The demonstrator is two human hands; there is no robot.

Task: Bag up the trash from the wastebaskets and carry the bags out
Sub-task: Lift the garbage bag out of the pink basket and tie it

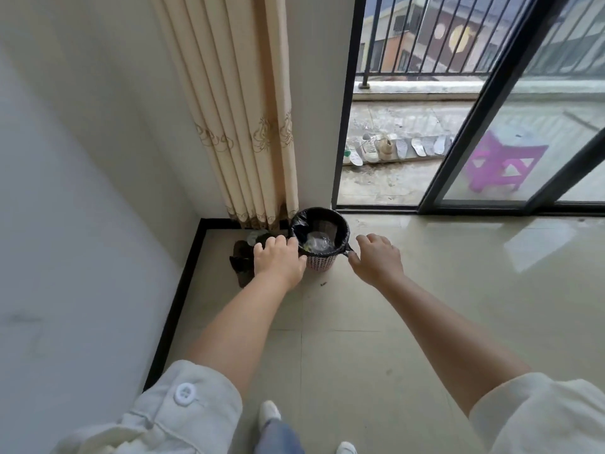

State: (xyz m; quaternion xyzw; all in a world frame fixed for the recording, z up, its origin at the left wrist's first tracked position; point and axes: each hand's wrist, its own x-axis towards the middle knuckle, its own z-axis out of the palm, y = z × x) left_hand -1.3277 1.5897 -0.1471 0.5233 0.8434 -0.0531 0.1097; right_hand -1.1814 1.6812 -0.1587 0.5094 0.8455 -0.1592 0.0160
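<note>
Left hand (278,258) gripping liner (299,229) rim, right hand (376,257) fingers pinching its tie, wastebasket (322,262) between.

Both forearms are bare from the elbow down. The left sleeve (183,411) is off-white cloth, pushed up and bunched near the elbow, its cuff showing a stitched edge and one round white button (185,393) with four holes. The right sleeve (550,417) is the same off-white, rolled up likewise. Below, a leg in light blue jeans (278,437) and two white shoes (269,412) show.
</note>
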